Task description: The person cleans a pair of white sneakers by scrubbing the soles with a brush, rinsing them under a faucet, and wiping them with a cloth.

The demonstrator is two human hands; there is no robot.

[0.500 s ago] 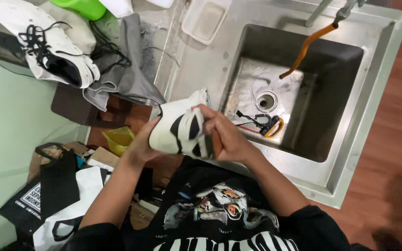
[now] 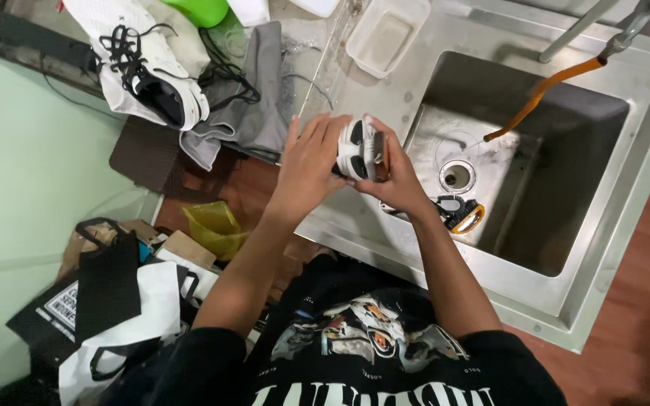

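Mid-scrub by the look of it: left hand (image 2: pixel 311 162) clamped on the white-and-black shoe (image 2: pixel 353 146) at the sink's (image 2: pixel 566 293) left edge, right hand (image 2: pixel 393 177) gripping a brush (image 2: pixel 378 156) against it, second shoe (image 2: pixel 148 64) unlaced on the counter, likely still to do

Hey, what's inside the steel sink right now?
In the sink lie a round drain, an orange-handled brush and the end of an orange hose. The right hand and the shoe hide the basin's near-left corner.
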